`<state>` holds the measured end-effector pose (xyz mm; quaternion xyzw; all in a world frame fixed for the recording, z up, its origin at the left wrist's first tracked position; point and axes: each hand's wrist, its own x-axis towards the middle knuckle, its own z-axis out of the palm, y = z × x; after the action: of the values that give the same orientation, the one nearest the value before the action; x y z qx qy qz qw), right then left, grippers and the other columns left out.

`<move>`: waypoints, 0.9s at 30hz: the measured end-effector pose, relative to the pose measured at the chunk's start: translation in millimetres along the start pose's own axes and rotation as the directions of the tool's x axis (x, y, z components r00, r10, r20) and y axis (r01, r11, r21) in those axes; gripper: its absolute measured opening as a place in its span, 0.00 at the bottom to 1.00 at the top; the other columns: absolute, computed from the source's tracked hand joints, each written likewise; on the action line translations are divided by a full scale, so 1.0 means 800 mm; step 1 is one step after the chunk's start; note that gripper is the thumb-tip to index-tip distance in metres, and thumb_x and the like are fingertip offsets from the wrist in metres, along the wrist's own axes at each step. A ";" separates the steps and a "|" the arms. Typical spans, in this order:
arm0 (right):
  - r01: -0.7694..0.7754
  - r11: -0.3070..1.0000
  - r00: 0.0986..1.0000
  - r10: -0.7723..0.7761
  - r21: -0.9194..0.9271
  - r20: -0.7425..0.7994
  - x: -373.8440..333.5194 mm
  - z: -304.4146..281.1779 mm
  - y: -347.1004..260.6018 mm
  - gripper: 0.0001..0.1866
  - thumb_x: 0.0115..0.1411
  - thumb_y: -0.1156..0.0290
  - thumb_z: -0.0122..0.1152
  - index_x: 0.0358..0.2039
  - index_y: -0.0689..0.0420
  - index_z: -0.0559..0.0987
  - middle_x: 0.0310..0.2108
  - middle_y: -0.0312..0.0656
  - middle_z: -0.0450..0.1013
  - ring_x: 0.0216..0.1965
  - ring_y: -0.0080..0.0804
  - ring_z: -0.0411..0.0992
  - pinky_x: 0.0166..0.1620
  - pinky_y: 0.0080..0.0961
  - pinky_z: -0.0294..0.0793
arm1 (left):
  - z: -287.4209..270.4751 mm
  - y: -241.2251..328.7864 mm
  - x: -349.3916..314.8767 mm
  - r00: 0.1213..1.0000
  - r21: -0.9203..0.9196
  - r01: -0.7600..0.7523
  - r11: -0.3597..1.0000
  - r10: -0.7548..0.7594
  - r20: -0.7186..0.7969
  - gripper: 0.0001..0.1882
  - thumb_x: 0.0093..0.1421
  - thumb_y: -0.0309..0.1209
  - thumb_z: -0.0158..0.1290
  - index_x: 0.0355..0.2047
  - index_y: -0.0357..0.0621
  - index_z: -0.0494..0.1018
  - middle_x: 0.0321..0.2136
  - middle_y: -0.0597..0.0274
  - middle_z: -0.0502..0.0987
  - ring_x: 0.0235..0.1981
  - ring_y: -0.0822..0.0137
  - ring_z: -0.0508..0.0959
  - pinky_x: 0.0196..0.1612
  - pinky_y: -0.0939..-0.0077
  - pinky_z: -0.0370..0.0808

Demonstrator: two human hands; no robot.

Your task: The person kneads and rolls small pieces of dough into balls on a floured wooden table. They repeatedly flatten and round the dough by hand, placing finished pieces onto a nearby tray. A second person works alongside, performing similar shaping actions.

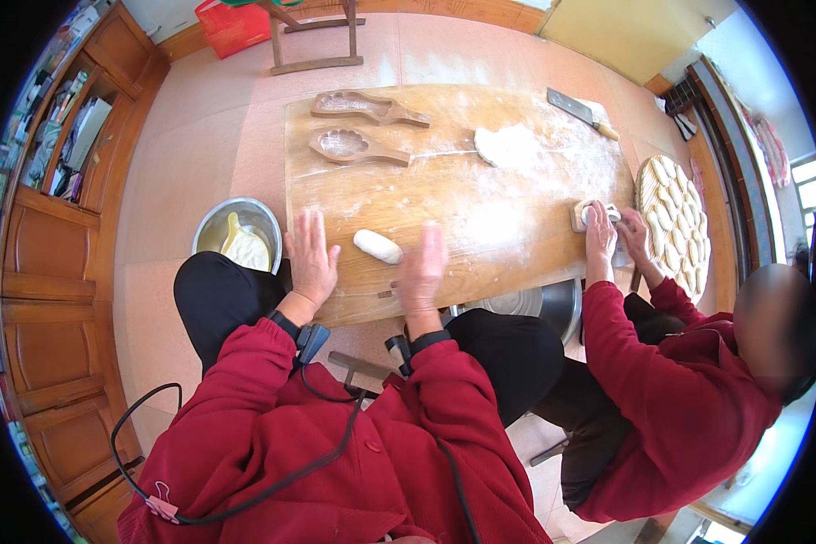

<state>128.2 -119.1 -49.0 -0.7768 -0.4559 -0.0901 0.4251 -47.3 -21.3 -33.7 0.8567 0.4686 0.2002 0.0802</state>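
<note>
A short white dough roll (378, 247) lies on the floured wooden board (480, 227) between my hands, with neither visibly gripping it. My left hand (312, 265) is over the board's near left edge, its fingers stretched out and holding nothing. To the right of the roll is my right hand (421, 275), slightly blurred, with its fingers extended upward and nothing seen in it. Past the roll, two carved wooden moulds (340, 145) rest on the board. Farther right lies a flat white dough lump (508, 146) amid flour.
A metal bowl (272, 218) with dough and a yellow scoop stands at the left. At the right, a co-worker's hands (600, 234) work dough at a small wooden mould. Beyond them is a round tray (642, 186) of several shaped dough pieces. A cleaver (571, 107) lies at the far right corner.
</note>
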 end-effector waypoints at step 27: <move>0.087 0.879 0.966 0.041 -0.469 0.256 0.200 0.072 0.059 0.46 0.65 0.42 0.44 0.69 0.67 0.48 0.72 0.56 0.39 0.74 0.52 0.32 0.69 0.61 0.33 | -0.008 -0.002 0.000 0.943 0.097 0.165 0.982 -0.185 0.276 0.40 0.62 0.45 0.50 0.68 0.38 0.51 0.71 0.46 0.46 0.72 0.49 0.42 0.66 0.38 0.47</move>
<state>242.2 14.3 -27.6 -0.8568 -0.4805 -0.1027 0.1568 -51.2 -20.5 -28.5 0.8338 0.5334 0.0504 0.1328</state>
